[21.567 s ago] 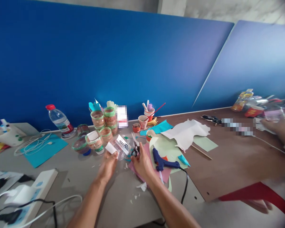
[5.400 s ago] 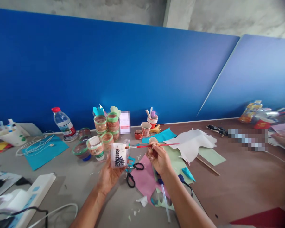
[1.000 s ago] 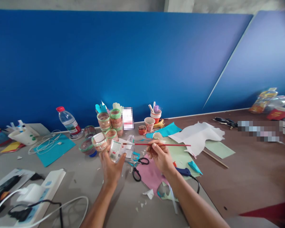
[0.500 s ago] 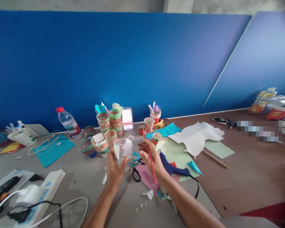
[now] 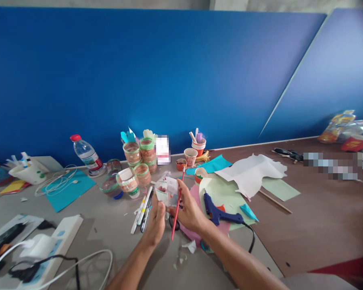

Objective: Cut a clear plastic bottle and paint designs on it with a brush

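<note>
My left hand (image 5: 156, 226) is closed around the lower left side of a clear plastic cup (image 5: 166, 190) that bears white label paper. In my right hand (image 5: 190, 210) a slim red paintbrush (image 5: 176, 215) is gripped, slanting with its tip up. The right fingers also reach the cup's right side. Below the cup, black-handled scissors (image 5: 174, 224) are partly hidden by my hands. Several markers (image 5: 142, 209) lie just left of my left hand. Further back, a small red paint cup (image 5: 181, 164) stands near the brush tip.
Clear cups with brown and green paint (image 5: 132, 153) are stacked behind, beside a white painted cup (image 5: 127, 180). To the right lie a blue glue gun (image 5: 220, 214), white paper (image 5: 251, 171) and a wooden stick (image 5: 276, 201). A power strip (image 5: 59, 245) and cables occupy the front left.
The cup has moved right and tilted in my left hand. My right hand has come left to meet it, brush still held. The markers now show beside my left hand.
</note>
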Tool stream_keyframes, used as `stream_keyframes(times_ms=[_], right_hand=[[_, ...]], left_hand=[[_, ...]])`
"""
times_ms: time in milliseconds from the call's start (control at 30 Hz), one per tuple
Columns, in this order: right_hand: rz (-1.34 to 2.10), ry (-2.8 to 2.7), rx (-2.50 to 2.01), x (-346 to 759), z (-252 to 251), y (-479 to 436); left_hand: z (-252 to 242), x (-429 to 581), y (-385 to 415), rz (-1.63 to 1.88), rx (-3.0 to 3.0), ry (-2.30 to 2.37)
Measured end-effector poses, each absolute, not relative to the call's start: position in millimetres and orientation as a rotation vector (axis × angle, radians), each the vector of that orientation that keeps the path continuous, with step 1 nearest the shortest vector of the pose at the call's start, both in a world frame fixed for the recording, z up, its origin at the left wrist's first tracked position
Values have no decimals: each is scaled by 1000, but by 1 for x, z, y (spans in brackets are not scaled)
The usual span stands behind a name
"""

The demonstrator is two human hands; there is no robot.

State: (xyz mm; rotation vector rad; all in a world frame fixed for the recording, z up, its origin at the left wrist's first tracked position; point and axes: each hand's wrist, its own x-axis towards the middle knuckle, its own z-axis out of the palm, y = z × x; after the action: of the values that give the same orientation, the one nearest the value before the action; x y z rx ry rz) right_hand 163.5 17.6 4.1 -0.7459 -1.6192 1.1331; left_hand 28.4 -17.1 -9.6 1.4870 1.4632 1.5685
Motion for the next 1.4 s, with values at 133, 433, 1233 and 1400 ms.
stream_keyframes(times_ms=[133, 433, 1233, 1400], right_hand=[[1260, -1483, -640, 169, -2, 25], [1366, -1592, -437, 184, 9, 25], [1524, -1172, -362, 197, 17, 31], [1468, -1309, -466, 197, 17, 28]], left_hand=[[-9, 34, -20, 1568, 1262, 1308], [9, 26, -25, 1344, 1047, 801], [16, 10, -5, 1665, 1076, 1557], [12, 10, -5, 1677, 1109, 1521]])
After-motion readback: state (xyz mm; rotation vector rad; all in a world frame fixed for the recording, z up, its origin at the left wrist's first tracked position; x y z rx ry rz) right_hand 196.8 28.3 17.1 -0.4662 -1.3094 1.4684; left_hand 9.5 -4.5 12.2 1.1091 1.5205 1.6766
